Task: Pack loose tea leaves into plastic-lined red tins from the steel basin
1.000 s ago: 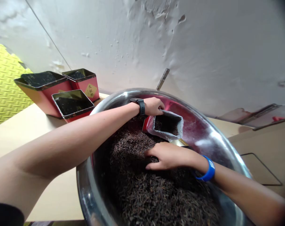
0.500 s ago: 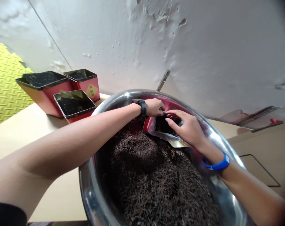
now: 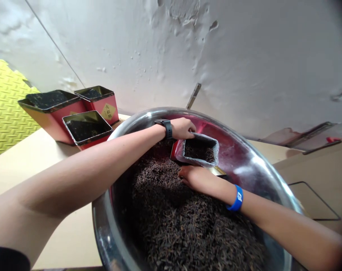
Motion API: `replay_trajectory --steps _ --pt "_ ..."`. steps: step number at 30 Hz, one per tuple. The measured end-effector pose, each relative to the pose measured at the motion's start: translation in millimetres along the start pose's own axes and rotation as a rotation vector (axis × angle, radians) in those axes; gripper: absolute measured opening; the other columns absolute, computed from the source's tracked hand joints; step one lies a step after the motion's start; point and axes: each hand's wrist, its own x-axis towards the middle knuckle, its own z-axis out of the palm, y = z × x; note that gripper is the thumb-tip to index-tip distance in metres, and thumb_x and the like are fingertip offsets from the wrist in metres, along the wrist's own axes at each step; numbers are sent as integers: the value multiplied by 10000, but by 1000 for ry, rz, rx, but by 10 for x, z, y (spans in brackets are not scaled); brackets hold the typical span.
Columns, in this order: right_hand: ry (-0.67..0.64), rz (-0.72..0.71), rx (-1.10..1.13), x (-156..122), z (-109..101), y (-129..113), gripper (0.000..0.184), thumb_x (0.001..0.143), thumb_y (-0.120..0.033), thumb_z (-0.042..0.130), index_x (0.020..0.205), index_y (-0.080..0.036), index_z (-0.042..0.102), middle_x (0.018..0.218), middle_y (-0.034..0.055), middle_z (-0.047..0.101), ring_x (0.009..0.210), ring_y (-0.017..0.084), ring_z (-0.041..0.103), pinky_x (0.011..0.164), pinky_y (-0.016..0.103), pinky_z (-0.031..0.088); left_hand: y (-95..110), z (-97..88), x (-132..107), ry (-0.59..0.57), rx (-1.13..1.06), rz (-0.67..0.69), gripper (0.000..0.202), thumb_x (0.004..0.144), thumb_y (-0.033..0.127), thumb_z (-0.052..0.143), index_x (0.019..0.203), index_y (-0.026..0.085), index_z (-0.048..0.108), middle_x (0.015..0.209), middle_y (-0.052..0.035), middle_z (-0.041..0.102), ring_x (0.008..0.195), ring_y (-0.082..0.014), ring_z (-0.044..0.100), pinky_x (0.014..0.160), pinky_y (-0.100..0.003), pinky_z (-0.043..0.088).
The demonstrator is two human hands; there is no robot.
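Note:
Dark, twisted tea leaves [image 3: 205, 229] fill much of a big shiny metal basin [image 3: 104, 226]. Inside its far side stands a red tin [image 3: 173, 149], lined with a clear plastic bag [image 3: 204, 163] that is spread wide and has tea leaves within. My left hand [image 3: 182, 128], wearing a dark watch, pinches the far left edge of the bag's mouth. Just on the near side of the tin, my right hand [image 3: 192, 177] is down at the tea leaves. Its fingers curl under and are mostly hidden, so what they hold cannot be seen.
Several red tins stand left of the basin on the pale table [image 3: 72, 233]: a large tin [image 3: 52, 116], a tin with a gold label [image 3: 109, 107] and a near tin [image 3: 87, 130]. Behind rises a peeling wall [image 3: 117, 45]; yellow foam matting [image 3: 7, 109] lies far left.
My right hand has left the bag's mouth and come down and left to the tea leaves. The bag's opening now shows fully. My left hand stays at its edge.

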Motion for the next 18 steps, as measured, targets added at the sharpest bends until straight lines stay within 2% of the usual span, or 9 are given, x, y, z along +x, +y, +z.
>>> replay_trajectory --steps 3,6,10,12,13,16,18 --pt "19 -32 -6 7 70 38 192 834 -205 409 822 -143 590 834 72 613 793 161 552 710 271 380 13 -10 -8 -4 2 5 302 750 343 451 909 179 648 877 -34 649 740 -121 535 660 -222 375" --pt "15 -38 4 48 41 -11 204 830 -236 418 787 -147 597 797 68 616 727 157 553 655 271 383 0 -4 -3 -2 1 7 301 750 343 451 913 184 648 874 -32 650 740 -121 537 658 -220 377" --pt "60 -48 97 32 -247 -148 200 807 -238 443 855 -165 622 825 64 637 734 157 572 667 273 404 -29 12 21 0 2 5 293 733 351 474 913 200 649 865 -18 649 745 -125 543 660 -221 378" --pt "192 -83 185 -46 -479 -174 209 811 -238 441 908 -180 617 870 49 639 788 151 574 711 269 414 -28 11 28 8 -1 12 281 728 339 484 906 195 647 858 -17 648 747 -127 544 657 -221 378" --pt "299 -71 223 -95 -593 -159 211 817 -244 438 920 -185 612 889 39 638 801 144 572 722 265 418 -24 8 30 17 -7 18 274 728 331 486 903 189 643 861 -19 646 751 -127 543 659 -221 378" --pt "634 138 231 -226 -832 4 195 810 -268 461 905 -189 611 872 22 643 752 136 572 689 260 428 4 -1 27 49 -40 20 261 730 302 490 931 179 602 888 -21 635 759 -124 539 654 -220 378" --pt "727 264 196 -262 -865 171 188 794 -272 481 880 -187 624 830 18 650 712 138 573 659 260 429 31 -3 24 69 -48 10 262 721 276 499 956 182 567 907 -16 622 773 -122 536 659 -219 378"
